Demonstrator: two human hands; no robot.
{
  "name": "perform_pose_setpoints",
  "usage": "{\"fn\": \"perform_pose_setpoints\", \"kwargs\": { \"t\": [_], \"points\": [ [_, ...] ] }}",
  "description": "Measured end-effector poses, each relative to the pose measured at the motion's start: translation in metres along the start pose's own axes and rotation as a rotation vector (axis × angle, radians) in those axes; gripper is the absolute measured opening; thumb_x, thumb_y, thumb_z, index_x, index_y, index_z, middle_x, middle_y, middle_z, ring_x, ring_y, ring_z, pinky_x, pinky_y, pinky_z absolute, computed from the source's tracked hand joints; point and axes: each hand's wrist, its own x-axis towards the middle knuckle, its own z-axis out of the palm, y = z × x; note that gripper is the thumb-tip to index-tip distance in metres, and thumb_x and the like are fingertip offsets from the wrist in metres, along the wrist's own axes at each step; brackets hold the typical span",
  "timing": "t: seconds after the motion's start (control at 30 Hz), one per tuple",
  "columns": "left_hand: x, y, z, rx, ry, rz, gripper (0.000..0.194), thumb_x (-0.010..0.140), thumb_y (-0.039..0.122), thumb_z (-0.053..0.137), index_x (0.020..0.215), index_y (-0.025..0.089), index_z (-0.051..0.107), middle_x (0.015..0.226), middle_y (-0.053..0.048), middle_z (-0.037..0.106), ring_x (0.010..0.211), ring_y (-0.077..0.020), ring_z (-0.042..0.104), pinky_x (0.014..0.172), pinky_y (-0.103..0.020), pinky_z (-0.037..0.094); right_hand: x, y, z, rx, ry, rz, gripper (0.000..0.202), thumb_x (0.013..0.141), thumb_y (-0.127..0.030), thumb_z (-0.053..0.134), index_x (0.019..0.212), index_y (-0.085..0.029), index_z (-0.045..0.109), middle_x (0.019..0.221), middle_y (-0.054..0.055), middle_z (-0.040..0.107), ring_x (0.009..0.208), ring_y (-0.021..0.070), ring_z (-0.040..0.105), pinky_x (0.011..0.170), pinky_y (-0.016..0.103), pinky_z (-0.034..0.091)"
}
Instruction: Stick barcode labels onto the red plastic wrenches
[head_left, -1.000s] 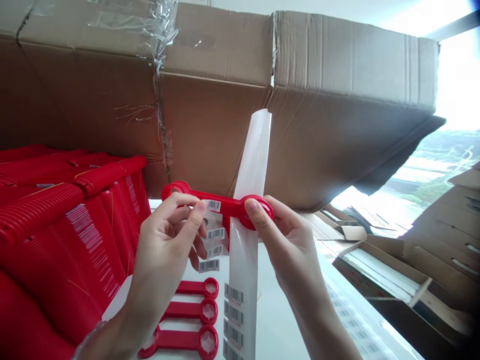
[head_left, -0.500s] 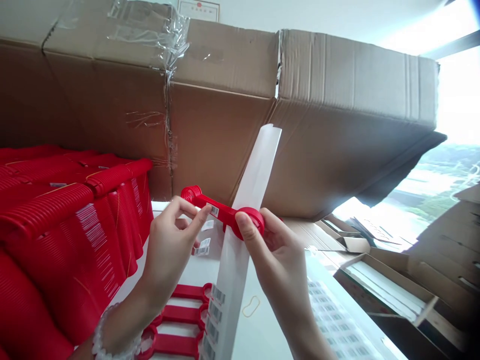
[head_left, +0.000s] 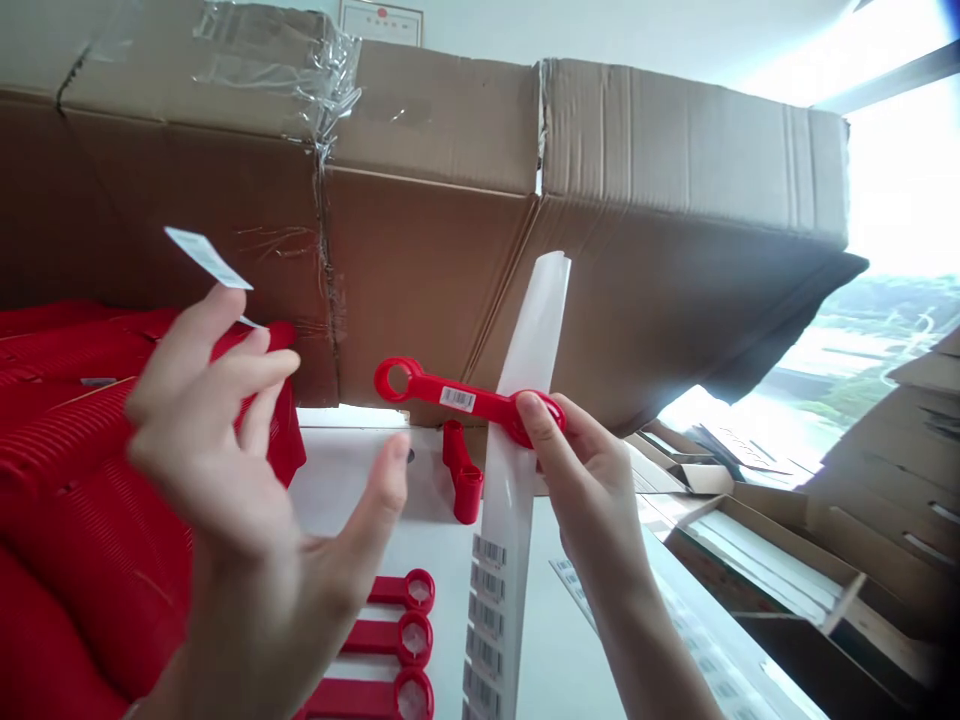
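Observation:
My right hand [head_left: 592, 480] pinches the ring end of a red plastic spanner-like piece [head_left: 431, 388] together with a long white backing strip [head_left: 525, 400] that carries several barcode labels lower down. One barcode label sits on the shaft of the red piece. My left hand [head_left: 240, 470] is raised to the left of it with fingers spread; a barcode sticker [head_left: 206, 258] clings to its index fingertip. A second red piece [head_left: 463, 478] shows just under the held one; what supports it is unclear.
Three red pieces [head_left: 397, 640] lie side by side on the white table [head_left: 345, 480]. Dense stacks of labelled red pieces [head_left: 75, 450] fill the left. A big taped cardboard box [head_left: 450, 200] stands behind. Label sheets [head_left: 675, 640] and open cartons [head_left: 825, 560] lie at the right.
My left hand has let go of the red piece and swung up to the left with a sticker on its fingertip. The red piece now carries a label and is held by my right hand alone.

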Motion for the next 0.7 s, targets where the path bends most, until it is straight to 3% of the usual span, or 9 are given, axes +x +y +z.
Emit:
{"fn": "perform_pose_setpoints", "kwargs": {
  "t": [0.03, 0.1, 0.23, 0.33, 0.53, 0.63, 0.7],
  "points": [
    [-0.001, -0.006, 0.004, 0.042, -0.003, 0.066, 0.072, 0.077, 0.029, 0.081, 0.135, 0.031, 0.038, 0.167, -0.002, 0.017, 0.156, -0.0280, 0.019, 0.128, -0.045, 0.031, -0.003, -0.002, 0.003, 0.028, -0.041, -0.001, 0.042, 0.090, -0.061, 0.066, 0.077, -0.021, 0.062, 0.072, 0.001, 0.056, 0.064, 0.0147, 0.053, 0.048, 0.024, 0.040],
    [-0.002, -0.018, 0.010, 0.117, -0.049, 0.111, 0.079, 0.078, 0.035, 0.082, 0.140, 0.029, 0.033, 0.168, -0.007, 0.012, 0.156, -0.0293, 0.015, 0.129, -0.051, 0.026, -0.009, -0.006, 0.011, 0.090, -0.137, 0.013, 0.042, 0.091, -0.060, 0.066, 0.075, -0.021, 0.059, 0.072, 0.000, 0.054, 0.065, 0.0144, 0.052, 0.050, 0.023, 0.040],
    [0.001, -0.030, 0.013, 0.061, -0.163, -0.132, 0.097, 0.071, 0.049, 0.088, 0.144, 0.033, 0.026, 0.163, -0.012, 0.022, 0.145, -0.0324, 0.041, 0.112, -0.052, 0.048, -0.021, -0.013, 0.022, 0.184, -0.233, 0.042, 0.042, 0.093, -0.057, 0.065, 0.073, -0.021, 0.054, 0.073, 0.000, 0.053, 0.068, 0.0137, 0.051, 0.055, 0.023, 0.042],
    [0.005, -0.028, 0.011, -0.096, -0.219, -0.308, 0.082, 0.075, 0.047, 0.085, 0.137, 0.034, 0.033, 0.160, -0.009, 0.030, 0.136, -0.0301, 0.051, 0.104, -0.049, 0.055, -0.023, -0.013, 0.023, 0.175, -0.239, 0.031, 0.043, 0.094, -0.056, 0.064, 0.073, -0.021, 0.054, 0.072, -0.001, 0.053, 0.067, 0.0129, 0.049, 0.057, 0.023, 0.039],
    [0.008, -0.027, 0.010, -0.241, -0.320, -0.420, 0.053, 0.090, 0.040, 0.070, 0.130, 0.038, 0.036, 0.166, -0.002, 0.025, 0.137, -0.0251, 0.051, 0.106, -0.045, 0.054, -0.018, -0.009, 0.014, 0.148, -0.268, 0.016, 0.041, 0.095, -0.058, 0.062, 0.077, -0.021, 0.058, 0.073, -0.002, 0.049, 0.066, 0.0123, 0.046, 0.057, 0.024, 0.036],
    [0.012, -0.031, 0.009, -0.311, -0.369, -0.477, 0.052, 0.090, 0.040, 0.070, 0.129, 0.040, 0.036, 0.168, 0.001, 0.024, 0.139, -0.0237, 0.049, 0.106, -0.042, 0.053, -0.014, -0.007, 0.008, 0.189, -0.309, 0.045, 0.040, 0.095, -0.057, 0.063, 0.078, -0.021, 0.059, 0.074, -0.002, 0.050, 0.065, 0.0116, 0.044, 0.055, 0.023, 0.034],
    [0.016, -0.034, 0.008, -0.292, -0.387, -0.527, 0.060, 0.084, 0.043, 0.076, 0.131, 0.038, 0.038, 0.166, -0.002, 0.029, 0.140, -0.0266, 0.048, 0.108, -0.043, 0.050, -0.010, -0.005, 0.003, 0.218, -0.345, 0.066, 0.039, 0.094, -0.059, 0.063, 0.081, -0.022, 0.062, 0.075, -0.001, 0.052, 0.067, 0.0121, 0.047, 0.057, 0.024, 0.037]
  ]
}}
